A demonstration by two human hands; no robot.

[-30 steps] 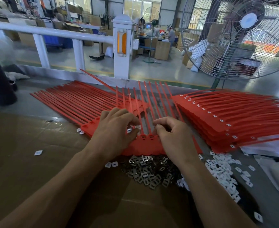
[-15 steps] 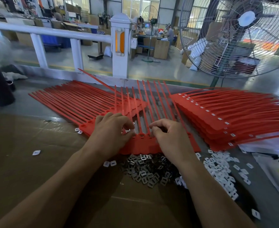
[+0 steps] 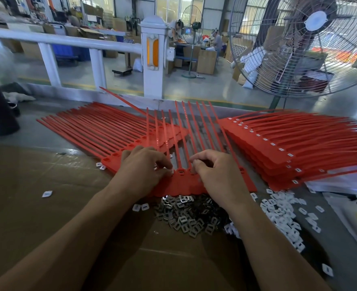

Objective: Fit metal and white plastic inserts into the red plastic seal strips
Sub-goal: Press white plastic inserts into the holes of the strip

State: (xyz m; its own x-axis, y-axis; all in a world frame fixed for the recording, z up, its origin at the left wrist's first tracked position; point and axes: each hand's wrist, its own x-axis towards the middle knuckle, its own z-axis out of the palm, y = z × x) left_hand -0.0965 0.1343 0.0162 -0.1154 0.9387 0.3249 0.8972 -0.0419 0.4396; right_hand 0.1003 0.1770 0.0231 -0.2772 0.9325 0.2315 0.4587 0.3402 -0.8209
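Head view shows the middle red strips [image 3: 186, 183] on the table. Left of them lies a pile of red strips [image 3: 102, 129]. The left hand [image 3: 141, 171] and the right hand [image 3: 217, 173] rest on the middle strips, fingers curled; what they pinch I cannot tell. Just below sit metal bits [image 3: 186, 217]. Right of those are white bits [image 3: 282, 215].

Red plastic seal strips [image 3: 179, 181] lie over brown cardboard [image 3: 36, 206], with dull silver metal inserts [image 3: 186, 217] at six o'clock and white plastic inserts [image 3: 282, 211] at four.
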